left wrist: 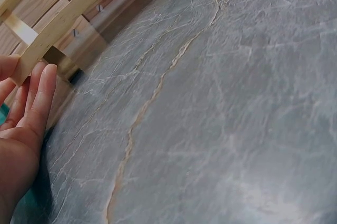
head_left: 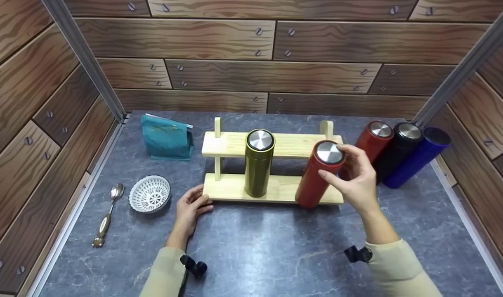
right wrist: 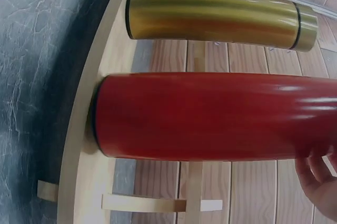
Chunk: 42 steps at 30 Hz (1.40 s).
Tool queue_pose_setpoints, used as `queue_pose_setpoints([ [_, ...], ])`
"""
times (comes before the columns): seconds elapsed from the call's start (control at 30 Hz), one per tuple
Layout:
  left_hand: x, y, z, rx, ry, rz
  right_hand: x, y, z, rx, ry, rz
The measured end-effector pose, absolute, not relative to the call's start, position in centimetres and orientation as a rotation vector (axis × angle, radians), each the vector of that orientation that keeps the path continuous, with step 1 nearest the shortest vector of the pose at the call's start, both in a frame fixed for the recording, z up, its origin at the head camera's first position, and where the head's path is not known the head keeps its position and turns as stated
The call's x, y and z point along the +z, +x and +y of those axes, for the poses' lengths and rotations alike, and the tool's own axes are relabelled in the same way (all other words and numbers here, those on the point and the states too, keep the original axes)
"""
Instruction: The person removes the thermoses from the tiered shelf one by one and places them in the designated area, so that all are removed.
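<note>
Centrally, we see a wooden rack (head_left: 276,187) with two shelves standing on a grey marbled table (head_left: 276,247). Our right hand (head_left: 356,179) curls its fingers and thumb round the top of a red flask (head_left: 313,181), just below its silver cap; the flask stands tilted on the right end of the rack's lower shelf, its base on the board. From the right wrist view, the red flask (right wrist: 210,116) fills the frame, with fingertips (right wrist: 316,182) touching its far end, and a gold flask (right wrist: 216,17) lies parallel beyond it. That gold flask (head_left: 258,165) stands upright on the lower shelf, near the middle. Our left hand (head_left: 190,208) rests with straight, relaxed fingers against the rack's left front corner; the left wrist view shows the fingers (left wrist: 39,97) lying together, touching the wooden edge (left wrist: 58,23).

Behind the right hand, three more flasks lean side by side at the table's right rear: a second red one (head_left: 373,140), a black one (head_left: 397,150) and a blue one (head_left: 418,159). To the left lie a teal pouch (head_left: 167,138), a white latticed bowl (head_left: 149,194) and a spoon (head_left: 107,214), all apart from the rack.
</note>
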<state>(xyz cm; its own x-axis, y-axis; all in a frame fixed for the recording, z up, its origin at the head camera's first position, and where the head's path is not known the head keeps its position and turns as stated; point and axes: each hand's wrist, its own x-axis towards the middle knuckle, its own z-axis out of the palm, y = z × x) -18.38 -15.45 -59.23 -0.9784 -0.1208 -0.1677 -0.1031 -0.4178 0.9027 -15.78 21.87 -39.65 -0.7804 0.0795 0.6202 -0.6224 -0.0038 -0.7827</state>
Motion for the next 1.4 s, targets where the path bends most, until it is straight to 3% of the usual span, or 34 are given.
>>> queue_pose_setpoints([
  [1.4,-59.1,-18.4,-15.4,-2.611,0.349,-1.698,-39.2,-13.8,30.8,1.781,0.304,-1.614],
])
